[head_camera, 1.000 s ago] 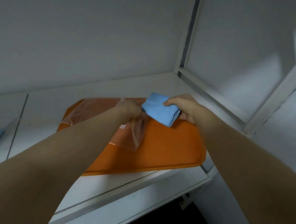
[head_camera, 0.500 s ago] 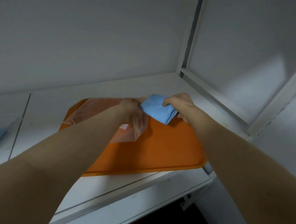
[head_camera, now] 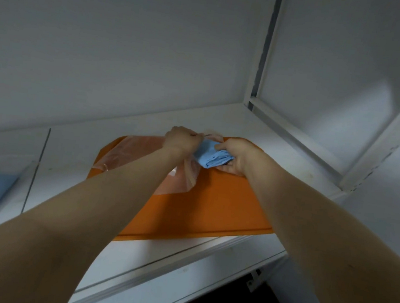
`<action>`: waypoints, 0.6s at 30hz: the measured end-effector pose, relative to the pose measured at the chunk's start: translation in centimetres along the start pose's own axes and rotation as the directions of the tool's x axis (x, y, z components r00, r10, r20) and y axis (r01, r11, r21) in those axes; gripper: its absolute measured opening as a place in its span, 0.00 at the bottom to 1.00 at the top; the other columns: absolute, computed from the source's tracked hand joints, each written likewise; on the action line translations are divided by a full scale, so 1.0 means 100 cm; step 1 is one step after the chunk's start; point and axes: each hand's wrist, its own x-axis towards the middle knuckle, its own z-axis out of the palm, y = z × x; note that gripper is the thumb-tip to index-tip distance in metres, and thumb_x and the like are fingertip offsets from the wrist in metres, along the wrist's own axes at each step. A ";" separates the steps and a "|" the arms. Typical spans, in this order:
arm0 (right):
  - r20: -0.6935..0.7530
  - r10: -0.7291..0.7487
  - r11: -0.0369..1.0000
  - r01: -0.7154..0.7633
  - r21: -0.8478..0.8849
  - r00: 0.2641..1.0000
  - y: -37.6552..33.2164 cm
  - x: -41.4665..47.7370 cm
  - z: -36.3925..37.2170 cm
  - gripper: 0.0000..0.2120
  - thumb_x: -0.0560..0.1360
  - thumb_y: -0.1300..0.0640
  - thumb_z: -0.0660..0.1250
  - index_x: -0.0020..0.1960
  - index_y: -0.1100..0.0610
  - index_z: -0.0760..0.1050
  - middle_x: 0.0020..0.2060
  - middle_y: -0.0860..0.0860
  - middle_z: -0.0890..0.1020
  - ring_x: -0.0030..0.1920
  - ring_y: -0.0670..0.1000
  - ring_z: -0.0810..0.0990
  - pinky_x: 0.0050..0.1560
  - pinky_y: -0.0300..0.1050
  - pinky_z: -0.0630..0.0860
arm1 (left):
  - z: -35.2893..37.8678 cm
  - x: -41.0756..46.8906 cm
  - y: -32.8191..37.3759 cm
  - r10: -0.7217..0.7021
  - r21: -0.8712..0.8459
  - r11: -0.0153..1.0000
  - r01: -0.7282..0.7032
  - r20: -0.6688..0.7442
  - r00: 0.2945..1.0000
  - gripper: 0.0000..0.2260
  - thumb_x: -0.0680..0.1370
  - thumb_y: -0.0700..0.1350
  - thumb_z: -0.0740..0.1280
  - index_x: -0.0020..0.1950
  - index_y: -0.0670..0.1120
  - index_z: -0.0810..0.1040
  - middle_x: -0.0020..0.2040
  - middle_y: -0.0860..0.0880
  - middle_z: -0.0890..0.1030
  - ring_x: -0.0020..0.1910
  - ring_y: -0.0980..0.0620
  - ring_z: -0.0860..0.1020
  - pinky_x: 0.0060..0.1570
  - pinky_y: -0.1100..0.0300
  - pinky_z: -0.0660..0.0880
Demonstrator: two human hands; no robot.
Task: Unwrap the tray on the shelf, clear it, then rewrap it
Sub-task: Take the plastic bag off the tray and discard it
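White metal shelf (head_camera: 71,142) carried the orange tray (head_camera: 212,209), its long side running roughly left to right. At the tray's far edge the right hand (head_camera: 238,155) gripped a folded blue cloth (head_camera: 209,156) with curled fingers. The left hand (head_camera: 180,140), just left of it, pinched the clear plastic wrap (head_camera: 135,149).

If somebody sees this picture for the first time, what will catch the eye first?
The bright orange tray on the white shelf stands out first. At its far edge the right hand grips a folded blue cloth, while the left hand pinches the clear plastic wrap that lies crumpled over the tray's left part.
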 end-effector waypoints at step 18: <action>0.142 0.024 0.999 -0.029 0.035 0.990 0.017 0.008 0.025 0.08 0.78 0.69 0.60 0.44 0.59 0.72 0.37 0.54 0.76 0.34 0.48 0.74 0.25 0.35 0.70 | -0.009 0.005 0.007 -0.014 -0.070 0.997 0.026 0.173 0.985 0.19 0.76 0.48 0.68 0.27 0.44 0.68 0.27 0.48 0.67 0.26 0.51 0.65 0.28 0.61 0.65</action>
